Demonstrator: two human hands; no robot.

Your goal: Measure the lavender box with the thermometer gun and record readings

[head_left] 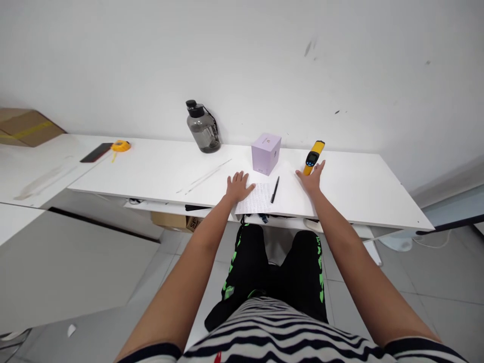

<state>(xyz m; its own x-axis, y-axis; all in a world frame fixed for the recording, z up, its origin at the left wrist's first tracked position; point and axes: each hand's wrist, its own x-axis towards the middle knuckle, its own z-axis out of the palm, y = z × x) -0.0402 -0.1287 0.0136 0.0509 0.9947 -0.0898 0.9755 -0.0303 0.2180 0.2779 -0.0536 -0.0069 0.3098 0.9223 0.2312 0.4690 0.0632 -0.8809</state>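
Touching 1 thermometer (312,158), 1 sheet (257,199)

I watch through one camera on the wearer's head, facing forward and down at the nearby tabletop (355,186) and the wall (242,60) behind.

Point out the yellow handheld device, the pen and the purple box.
Yellow handheld device (312,159), head view: its black control panel.
Pen (275,190), head view: middle of its barrel.
Purple box (263,159), head view: its front face.
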